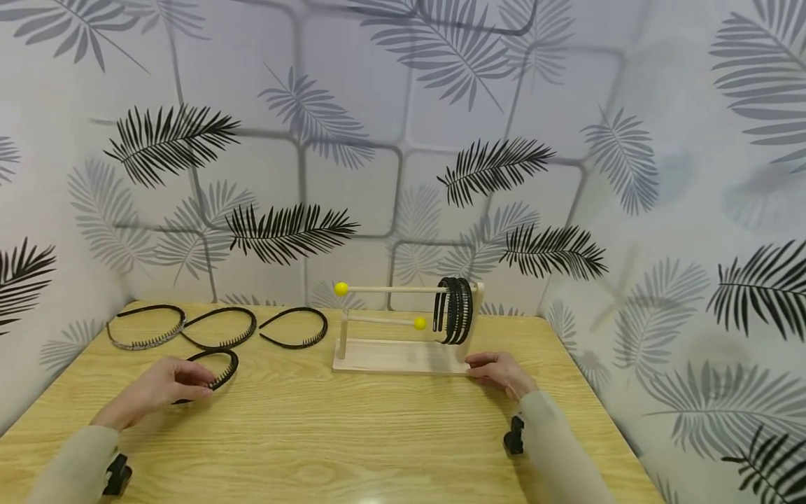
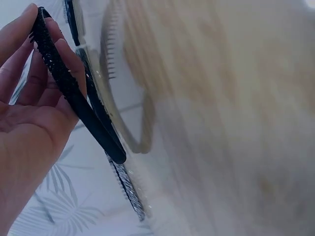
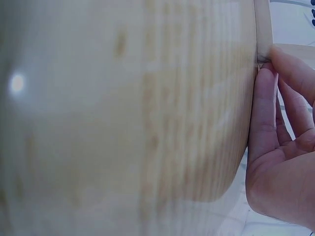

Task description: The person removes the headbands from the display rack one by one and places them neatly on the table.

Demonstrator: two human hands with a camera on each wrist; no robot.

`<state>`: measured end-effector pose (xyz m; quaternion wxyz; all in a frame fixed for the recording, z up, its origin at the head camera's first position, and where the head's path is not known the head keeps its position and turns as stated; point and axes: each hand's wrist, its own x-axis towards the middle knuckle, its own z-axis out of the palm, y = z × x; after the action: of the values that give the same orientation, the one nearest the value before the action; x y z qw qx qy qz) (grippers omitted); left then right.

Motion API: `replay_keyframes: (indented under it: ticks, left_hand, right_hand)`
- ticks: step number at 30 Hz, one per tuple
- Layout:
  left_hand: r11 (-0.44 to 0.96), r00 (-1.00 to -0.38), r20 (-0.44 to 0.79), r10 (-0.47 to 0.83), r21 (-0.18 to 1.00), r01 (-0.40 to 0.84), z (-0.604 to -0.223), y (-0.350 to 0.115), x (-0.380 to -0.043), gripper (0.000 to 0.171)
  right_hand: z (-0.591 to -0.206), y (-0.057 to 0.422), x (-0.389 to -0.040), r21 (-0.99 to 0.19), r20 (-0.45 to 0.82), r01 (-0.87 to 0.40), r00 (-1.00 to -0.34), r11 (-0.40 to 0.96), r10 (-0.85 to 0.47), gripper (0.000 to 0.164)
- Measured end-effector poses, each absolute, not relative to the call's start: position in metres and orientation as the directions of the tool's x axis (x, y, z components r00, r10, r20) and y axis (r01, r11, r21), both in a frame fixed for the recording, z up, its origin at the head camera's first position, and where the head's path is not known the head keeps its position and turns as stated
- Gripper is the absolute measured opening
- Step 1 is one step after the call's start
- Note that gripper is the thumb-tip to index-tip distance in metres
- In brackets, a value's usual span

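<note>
Table [image 1: 378, 434] wood-grained, walls [image 1: 359, 189] leaf-patterned; left fingers [image 2: 71, 60] pinch black headband [image 2: 74, 95], right fingers [image 3: 264, 103] pinch wooden stand base [image 1: 397, 355].

small white glare on tabletop [image 3: 83, 128]

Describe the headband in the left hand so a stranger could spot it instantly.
Find the wood-grain table, then the row of three headbands along its back left. Just in front of that row, the left hand pinches a black headband. It's the only one held by a hand; those three lie on the table.
</note>
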<state>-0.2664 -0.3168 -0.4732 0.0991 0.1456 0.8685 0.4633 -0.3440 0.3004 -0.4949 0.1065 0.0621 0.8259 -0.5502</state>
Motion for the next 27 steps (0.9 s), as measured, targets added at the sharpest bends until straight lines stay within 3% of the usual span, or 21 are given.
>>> replay_keyframes:
  ticks: [27]
  left_hand:
    - [0.68, -0.968, -0.116, 0.223, 0.73, 0.069, -0.48, -0.376, -0.259, 0.044]
  right_hand:
    - [-0.494, 0.299, -0.344, -0.906, -0.277, 0.249, -0.96, 0.343, -0.032, 0.039]
